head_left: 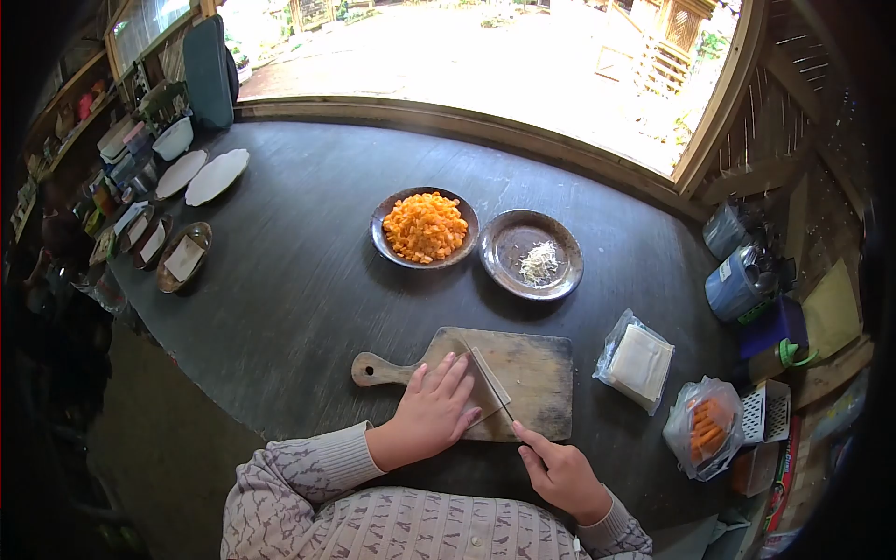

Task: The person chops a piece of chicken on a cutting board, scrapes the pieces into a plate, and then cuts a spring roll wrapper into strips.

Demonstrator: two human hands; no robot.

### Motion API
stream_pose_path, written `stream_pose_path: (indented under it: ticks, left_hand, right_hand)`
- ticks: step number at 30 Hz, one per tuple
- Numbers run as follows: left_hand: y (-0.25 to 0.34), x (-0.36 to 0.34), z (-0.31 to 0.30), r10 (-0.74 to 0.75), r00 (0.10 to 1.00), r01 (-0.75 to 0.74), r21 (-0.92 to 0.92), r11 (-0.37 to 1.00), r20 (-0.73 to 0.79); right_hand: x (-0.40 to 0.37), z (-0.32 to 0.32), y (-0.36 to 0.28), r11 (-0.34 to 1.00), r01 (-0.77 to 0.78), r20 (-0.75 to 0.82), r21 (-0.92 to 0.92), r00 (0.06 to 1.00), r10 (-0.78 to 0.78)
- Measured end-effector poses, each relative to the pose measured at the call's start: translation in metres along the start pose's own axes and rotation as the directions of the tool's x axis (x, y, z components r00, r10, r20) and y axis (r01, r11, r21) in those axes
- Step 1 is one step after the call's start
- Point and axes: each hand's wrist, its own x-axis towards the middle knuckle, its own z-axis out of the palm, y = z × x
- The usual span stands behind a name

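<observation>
On the wooden cutting board (537, 383), my left hand (433, 412) lies flat with its fingers stretched out, pressing on a pale, thin sheet that is mostly hidden under it. My right hand (565, 474) is closed around the handle of a knife (505, 407). The blade points away from me and lies along the sheet, just right of my left fingertips. A narrow pale strip (491, 375) sits along the blade's right side. Beyond the board, a brown plate (497, 276) holds a small heap of thin pale shreds (539, 264).
A bowl (379, 245) heaped with orange diced food (425, 227) stands left of the plate. To the right lie a plastic pack of square pale sheets (644, 362) and a bag of orange sticks (707, 431). White leaf-shaped dishes (217, 177) and small bowls sit far left.
</observation>
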Motion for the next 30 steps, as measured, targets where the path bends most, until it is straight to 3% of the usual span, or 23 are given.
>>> stream_pose_path:
  ticks: [30]
  left_hand:
    - [0.0019,0.0016,-0.0007,0.078,0.995,-0.075,0.057,0.996,-0.055]
  right_hand:
    - [0.0041,0.0039,0.0053,1.000,0.007,-0.050,0.027,0.999,-0.006]
